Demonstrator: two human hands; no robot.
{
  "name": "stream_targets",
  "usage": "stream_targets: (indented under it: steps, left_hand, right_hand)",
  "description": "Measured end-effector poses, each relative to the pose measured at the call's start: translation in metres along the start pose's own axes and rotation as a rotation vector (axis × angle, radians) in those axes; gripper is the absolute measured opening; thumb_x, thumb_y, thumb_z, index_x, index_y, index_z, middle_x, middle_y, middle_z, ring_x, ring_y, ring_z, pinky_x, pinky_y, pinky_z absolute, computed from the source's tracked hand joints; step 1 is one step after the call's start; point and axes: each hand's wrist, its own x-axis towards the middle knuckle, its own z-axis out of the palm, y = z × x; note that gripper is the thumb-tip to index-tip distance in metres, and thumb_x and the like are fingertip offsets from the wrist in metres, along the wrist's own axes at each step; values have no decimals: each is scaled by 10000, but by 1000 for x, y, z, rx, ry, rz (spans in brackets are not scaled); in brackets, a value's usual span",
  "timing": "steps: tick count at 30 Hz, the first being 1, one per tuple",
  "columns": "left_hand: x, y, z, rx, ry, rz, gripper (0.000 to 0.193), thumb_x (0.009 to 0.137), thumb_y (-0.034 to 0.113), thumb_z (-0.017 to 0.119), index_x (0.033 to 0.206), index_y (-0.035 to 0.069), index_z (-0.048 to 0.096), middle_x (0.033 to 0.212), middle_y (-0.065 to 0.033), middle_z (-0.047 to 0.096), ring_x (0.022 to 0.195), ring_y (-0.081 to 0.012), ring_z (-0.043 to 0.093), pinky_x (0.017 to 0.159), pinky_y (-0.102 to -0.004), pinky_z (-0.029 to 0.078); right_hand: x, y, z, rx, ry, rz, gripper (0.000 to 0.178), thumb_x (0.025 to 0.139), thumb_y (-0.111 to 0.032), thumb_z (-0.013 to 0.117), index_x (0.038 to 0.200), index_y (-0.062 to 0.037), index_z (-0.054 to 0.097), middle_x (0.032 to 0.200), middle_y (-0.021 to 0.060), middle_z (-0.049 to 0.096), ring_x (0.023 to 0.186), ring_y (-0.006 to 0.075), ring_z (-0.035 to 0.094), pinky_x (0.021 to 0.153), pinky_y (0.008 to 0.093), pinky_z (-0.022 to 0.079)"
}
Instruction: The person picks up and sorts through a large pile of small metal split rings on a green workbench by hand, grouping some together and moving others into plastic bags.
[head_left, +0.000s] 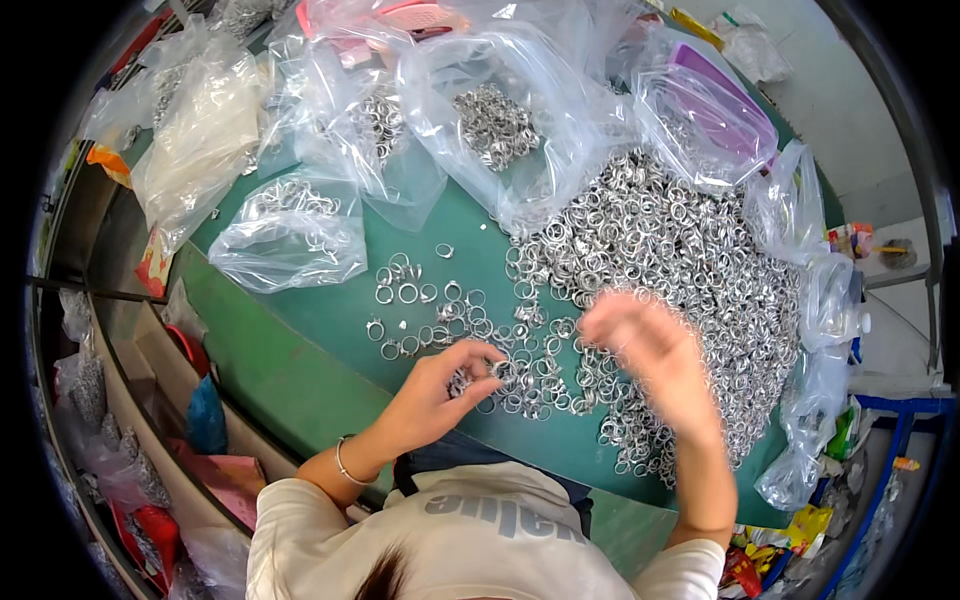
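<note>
My left hand (432, 396) is curled over the near part of the green table, with several silver rings cupped in its palm. Its thumb and forefinger close around one ring (500, 370). Motion smears my right hand (645, 345), which hovers over the left side of a large heap of silver rings (700, 270). Its fingers are too blurred to show whether they hold anything. Between and beyond my hands, loose rings (455, 322) lie scattered in a thin layer on the table.
Clear plastic bags holding rings, such as one bag (295, 225) at the left and a wide-mouthed bag (500, 125) at the back, line the far side. A purple basket (715, 100) stands back right. Crumpled plastic (800, 430) edges the heap. Drawers (190, 390) adjoin the left.
</note>
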Motion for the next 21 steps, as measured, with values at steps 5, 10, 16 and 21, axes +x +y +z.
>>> stream_targets:
  steps: [5, 10, 16, 21]
  left_hand:
    - [11, 9, 28, -512, -301, -350, 244, 902, 129, 568, 1119, 26, 525, 769, 34, 502, 623, -26, 416, 518, -178, 334]
    - [23, 1, 34, 96, 2, 50, 197, 861, 89, 598, 1050, 37, 583, 726, -40, 532, 599, -122, 493, 530, -273, 408]
    - [63, 6, 16, 645, 111, 143, 132, 793, 96, 647, 924, 91, 640, 717, -77, 544, 599, -289, 558, 524, -359, 439]
    - [83, -3, 19, 844, -16, 185, 102, 805, 139, 630, 898, 98, 642, 751, -74, 576, 635, -297, 579, 554, -386, 455]
  right_hand:
    - [-49, 48, 51, -351, 11, -135, 317, 840, -48, 614, 1152, -27, 561, 1040, 76, 608, 826, 162, 607, 708, 278, 489]
    - [-54, 72, 35, 485, 143, 205, 176, 905, -50, 508, 1057, 23, 559, 1053, 102, 597, 786, 156, 605, 624, 257, 484]
    - [-36, 72, 11, 329, 294, 306, 146, 866, -29, 552, 1002, 9, 591, 898, 91, 555, 749, 188, 561, 591, 299, 449]
    - [-3, 78, 25, -890, 308, -212, 208, 745, -18, 639, 953, -31, 627, 842, 112, 496, 766, 264, 501, 643, 355, 381]
